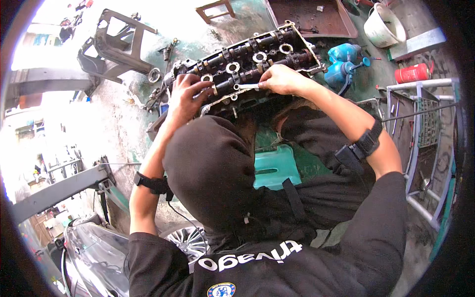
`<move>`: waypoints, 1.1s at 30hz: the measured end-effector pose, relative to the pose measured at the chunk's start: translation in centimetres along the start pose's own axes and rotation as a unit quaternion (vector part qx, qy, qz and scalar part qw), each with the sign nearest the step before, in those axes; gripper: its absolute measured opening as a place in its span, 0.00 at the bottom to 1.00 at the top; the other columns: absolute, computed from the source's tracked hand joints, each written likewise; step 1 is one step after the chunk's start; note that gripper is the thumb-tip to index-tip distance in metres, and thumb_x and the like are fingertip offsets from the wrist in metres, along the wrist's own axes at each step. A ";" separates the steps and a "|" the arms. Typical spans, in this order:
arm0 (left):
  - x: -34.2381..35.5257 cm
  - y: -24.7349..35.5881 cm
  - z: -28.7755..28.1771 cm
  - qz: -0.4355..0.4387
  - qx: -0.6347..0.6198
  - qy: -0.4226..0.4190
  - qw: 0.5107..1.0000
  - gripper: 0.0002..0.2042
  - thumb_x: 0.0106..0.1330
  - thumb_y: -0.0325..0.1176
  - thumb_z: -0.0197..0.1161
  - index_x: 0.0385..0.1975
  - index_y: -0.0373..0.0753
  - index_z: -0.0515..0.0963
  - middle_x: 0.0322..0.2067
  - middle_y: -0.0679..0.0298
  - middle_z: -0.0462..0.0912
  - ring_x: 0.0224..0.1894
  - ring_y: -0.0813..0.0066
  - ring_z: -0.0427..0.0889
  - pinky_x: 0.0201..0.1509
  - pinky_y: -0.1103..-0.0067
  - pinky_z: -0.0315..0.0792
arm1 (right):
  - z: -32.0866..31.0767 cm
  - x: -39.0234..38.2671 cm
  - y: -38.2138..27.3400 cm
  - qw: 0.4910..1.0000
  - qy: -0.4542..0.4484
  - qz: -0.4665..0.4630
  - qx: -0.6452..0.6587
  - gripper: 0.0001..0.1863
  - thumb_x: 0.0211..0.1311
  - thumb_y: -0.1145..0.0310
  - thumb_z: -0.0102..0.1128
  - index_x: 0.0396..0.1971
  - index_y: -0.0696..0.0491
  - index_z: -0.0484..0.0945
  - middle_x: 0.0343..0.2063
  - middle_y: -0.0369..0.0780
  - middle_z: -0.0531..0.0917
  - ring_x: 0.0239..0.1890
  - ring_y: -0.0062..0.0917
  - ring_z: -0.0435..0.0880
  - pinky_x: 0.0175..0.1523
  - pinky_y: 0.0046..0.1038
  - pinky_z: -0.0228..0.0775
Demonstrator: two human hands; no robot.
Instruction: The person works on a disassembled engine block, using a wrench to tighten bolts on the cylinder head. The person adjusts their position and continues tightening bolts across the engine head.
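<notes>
A dark engine cylinder head (pixel 269 45) with two camshafts and a light rim lies before me. My right hand (pixel 282 79) grips a silver wrench (pixel 248 86) between thumb and fingers; its ring end sits on the lower camshaft row, at a fastener or very near one. My left hand (pixel 187 94) rests at the head's left part, with fingers bent and apart over the lower camshaft beside a round opening; its thumb is hidden. Black straps with devices are on both my forearms.
A green plastic stool (pixel 274 166) is below me. A blue pump container (pixel 340 69), white bucket (pixel 376 27), red extinguisher (pixel 410 74) and metal rack (pixel 428 190) stand right. A rusty tray (pixel 336 22) is behind the engine part; grey stools (pixel 106 69) and a grey beam (pixel 54 190) are left.
</notes>
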State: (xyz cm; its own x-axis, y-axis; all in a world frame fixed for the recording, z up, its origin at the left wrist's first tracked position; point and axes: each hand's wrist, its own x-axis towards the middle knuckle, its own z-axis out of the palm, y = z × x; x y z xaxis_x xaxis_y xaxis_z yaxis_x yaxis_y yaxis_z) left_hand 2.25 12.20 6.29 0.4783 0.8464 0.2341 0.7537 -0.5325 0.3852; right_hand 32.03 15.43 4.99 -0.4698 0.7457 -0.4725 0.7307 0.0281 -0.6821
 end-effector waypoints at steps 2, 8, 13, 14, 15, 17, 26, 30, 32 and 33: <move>1.4 0.9 1.9 0.014 -0.003 -0.027 1.000 0.13 0.56 0.40 0.67 0.39 0.44 0.83 0.41 0.61 0.76 0.48 0.60 0.70 0.52 0.67 0.66 | 0.1 -0.3 0.1 1.000 0.009 -0.004 0.017 0.16 0.58 0.60 0.59 0.39 0.56 0.83 0.31 0.47 0.84 0.35 0.35 0.84 0.43 0.34 0.72; 2.6 1.1 5.6 0.026 -0.070 -0.033 0.997 0.12 0.55 0.37 0.68 0.37 0.42 0.82 0.37 0.62 0.76 0.46 0.60 0.70 0.52 0.68 0.65 | -0.3 -0.8 0.1 0.999 0.046 -0.019 -0.002 0.16 0.59 0.61 0.57 0.38 0.57 0.82 0.31 0.49 0.84 0.34 0.35 0.83 0.43 0.35 0.71; 2.5 0.5 6.5 0.015 -0.096 -0.007 0.995 0.10 0.54 0.36 0.68 0.35 0.42 0.83 0.35 0.63 0.77 0.44 0.61 0.71 0.49 0.68 0.67 | -1.7 0.3 -0.8 0.995 -0.037 0.083 0.038 0.16 0.57 0.59 0.58 0.39 0.54 0.84 0.33 0.47 0.85 0.37 0.35 0.83 0.47 0.33 0.72; 2.4 0.5 6.6 0.015 -0.099 -0.002 0.995 0.10 0.54 0.36 0.67 0.34 0.42 0.83 0.35 0.63 0.77 0.44 0.61 0.71 0.49 0.68 0.67 | -2.2 0.6 -1.0 0.994 -0.050 0.087 0.037 0.16 0.57 0.59 0.59 0.39 0.54 0.84 0.32 0.47 0.85 0.36 0.34 0.83 0.46 0.32 0.72; 2.4 0.5 6.6 0.013 -0.101 -0.001 0.995 0.09 0.55 0.36 0.67 0.34 0.42 0.83 0.35 0.63 0.77 0.44 0.61 0.71 0.49 0.68 0.67 | -2.4 1.1 -1.3 0.994 -0.048 0.077 0.057 0.15 0.59 0.62 0.62 0.38 0.58 0.83 0.18 0.35 0.79 0.19 0.17 0.73 0.27 0.22 0.67; 2.4 0.5 6.7 0.012 -0.098 0.002 0.995 0.09 0.55 0.37 0.67 0.33 0.42 0.83 0.34 0.63 0.77 0.43 0.61 0.72 0.48 0.68 0.67 | -3.6 2.0 -1.7 0.995 -0.071 0.065 -0.016 0.15 0.58 0.62 0.62 0.38 0.58 0.83 0.19 0.37 0.80 0.20 0.18 0.75 0.28 0.23 0.68; 2.8 1.2 7.1 -0.028 -0.122 0.018 0.992 0.07 0.52 0.35 0.69 0.27 0.40 0.84 0.31 0.64 0.78 0.40 0.63 0.74 0.45 0.70 0.69 | -5.0 3.8 -1.9 0.979 -0.143 0.143 0.025 0.13 0.58 0.60 0.63 0.36 0.55 0.84 0.14 0.33 0.76 0.14 0.14 0.67 0.18 0.20 0.56; 2.9 1.4 7.0 -0.043 -0.112 0.001 0.993 0.07 0.51 0.34 0.69 0.27 0.40 0.84 0.31 0.65 0.78 0.40 0.63 0.74 0.44 0.70 0.70 | -3.7 3.0 -1.1 0.978 -0.135 0.153 0.048 0.16 0.61 0.58 0.61 0.36 0.56 0.83 0.15 0.31 0.75 0.16 0.13 0.68 0.21 0.21 0.58; 3.0 1.4 6.9 -0.039 -0.103 -0.002 0.994 0.06 0.51 0.33 0.69 0.27 0.40 0.84 0.31 0.65 0.79 0.40 0.63 0.74 0.44 0.70 0.69 | -3.4 2.9 -0.7 0.987 -0.125 0.102 0.012 0.18 0.62 0.56 0.60 0.34 0.58 0.82 0.16 0.32 0.75 0.18 0.15 0.70 0.26 0.23 0.63; 3.1 1.4 6.9 -0.033 -0.094 0.000 0.995 0.06 0.51 0.32 0.69 0.28 0.40 0.84 0.31 0.65 0.79 0.40 0.63 0.74 0.45 0.71 0.69 | -3.3 3.0 -0.5 0.987 -0.121 0.103 -0.002 0.18 0.62 0.55 0.59 0.34 0.58 0.82 0.16 0.32 0.75 0.19 0.15 0.71 0.28 0.24 0.64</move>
State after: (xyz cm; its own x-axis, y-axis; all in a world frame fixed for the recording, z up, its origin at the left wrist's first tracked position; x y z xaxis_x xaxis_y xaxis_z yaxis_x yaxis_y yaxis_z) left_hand 7.92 13.97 1.41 0.4314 0.8791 0.2025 0.6852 -0.4653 0.5603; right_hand 31.91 19.86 5.73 -0.4152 0.5551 -0.7207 0.8248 -0.1045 -0.5557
